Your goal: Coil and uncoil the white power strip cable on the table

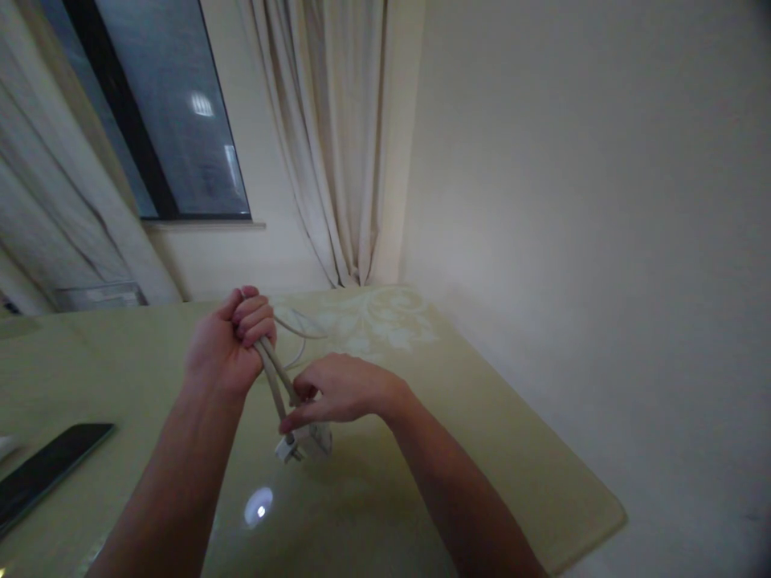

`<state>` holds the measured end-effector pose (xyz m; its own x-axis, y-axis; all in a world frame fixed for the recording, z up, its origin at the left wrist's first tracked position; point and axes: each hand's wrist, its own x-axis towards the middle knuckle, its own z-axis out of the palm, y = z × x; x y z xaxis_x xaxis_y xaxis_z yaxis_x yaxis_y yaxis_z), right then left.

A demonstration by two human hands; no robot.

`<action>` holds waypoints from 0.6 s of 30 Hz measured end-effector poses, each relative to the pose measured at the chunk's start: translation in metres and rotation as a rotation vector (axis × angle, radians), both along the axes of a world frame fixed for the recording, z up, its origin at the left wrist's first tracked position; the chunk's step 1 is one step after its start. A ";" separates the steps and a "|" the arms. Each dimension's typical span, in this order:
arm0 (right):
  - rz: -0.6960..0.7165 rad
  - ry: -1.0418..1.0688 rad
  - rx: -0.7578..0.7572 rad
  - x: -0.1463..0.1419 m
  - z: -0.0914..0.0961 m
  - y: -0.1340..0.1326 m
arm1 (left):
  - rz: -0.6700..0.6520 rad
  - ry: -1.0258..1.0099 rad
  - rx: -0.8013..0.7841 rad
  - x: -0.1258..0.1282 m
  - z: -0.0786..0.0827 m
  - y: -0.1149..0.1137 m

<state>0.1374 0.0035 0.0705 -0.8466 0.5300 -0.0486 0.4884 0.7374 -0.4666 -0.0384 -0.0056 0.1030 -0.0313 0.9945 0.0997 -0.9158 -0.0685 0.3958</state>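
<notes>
A pale cable (274, 373) is folded into a bundle above the table. My left hand (232, 341) is closed in a fist around the upper end of the bundle. My right hand (340, 389) is closed on the lower part, fingers pinching the strands. A white plug (287, 448) hangs below my right hand, just above the tabletop. A loose loop of the cable (301, 333) trails over the table behind my hands.
The glossy pale green table (482, 449) has a floral pattern at its far corner and ends at the right near a white wall. A dark phone (48, 470) lies at the left. Curtains (328, 136) and a window (162, 104) stand behind.
</notes>
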 end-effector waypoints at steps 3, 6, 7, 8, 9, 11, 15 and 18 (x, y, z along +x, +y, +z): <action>-0.011 0.154 -0.086 -0.004 0.003 -0.003 | -0.028 0.055 0.026 0.005 0.002 -0.003; 0.050 0.396 -0.325 -0.007 -0.001 0.000 | -0.076 0.132 0.048 0.011 0.002 -0.004; 0.080 0.491 -0.439 -0.009 -0.003 0.001 | -0.077 0.166 0.055 0.013 0.001 -0.004; 0.108 0.587 -0.565 -0.011 -0.005 0.001 | -0.069 0.207 0.059 0.015 0.001 -0.004; 0.128 0.674 -0.689 -0.013 -0.006 0.001 | -0.055 0.250 0.060 0.016 0.001 -0.005; 0.135 0.825 -0.897 -0.016 -0.007 -0.003 | -0.019 0.348 0.046 0.020 0.000 -0.006; 0.097 1.128 -1.099 -0.013 0.004 -0.015 | 0.017 0.611 0.035 0.027 -0.006 -0.008; 0.045 1.343 -1.080 -0.003 0.016 -0.016 | -0.039 0.821 0.144 0.038 -0.017 -0.010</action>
<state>0.1346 -0.0126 0.0861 -0.6024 0.7127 0.3592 -0.6376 -0.1590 -0.7538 -0.0008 -0.0151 0.0858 0.1411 0.9691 0.2025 -0.3428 -0.1441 0.9283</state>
